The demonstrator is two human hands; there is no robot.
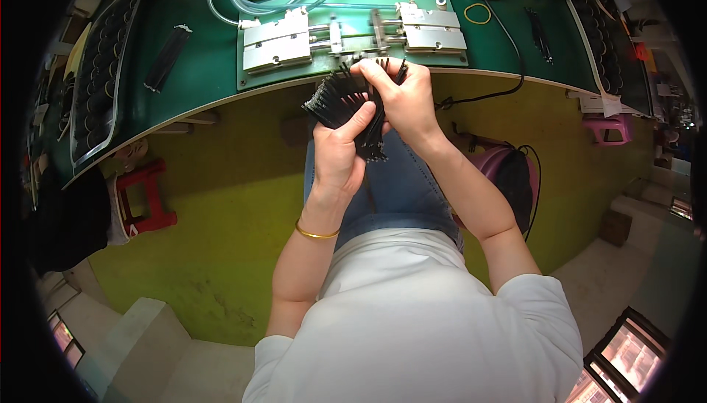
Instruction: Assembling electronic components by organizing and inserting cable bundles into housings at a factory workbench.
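Observation:
My left hand (339, 153) is closed around a thick bundle of thin black wires (335, 105), fanned out with pale tips at the left end. Close against it, my right hand (411, 105) pinches a few of the black strands, whose ends poke up past the thumb and fingers. Both hands are just in front of the bench edge. Right beyond them is a metal fixture with a left silver block (276, 41) and a right silver block (434, 29), their rods facing each other. The small parts between the blocks are blurred.
On the green bench (199, 64) lie a black wire bundle (168, 58) at left and another (540, 35) at right. Clear tubes (243, 2) loop behind the fixture. Trays of black coils (103, 72) stand at the sides. A red stool (147, 197) is lower left.

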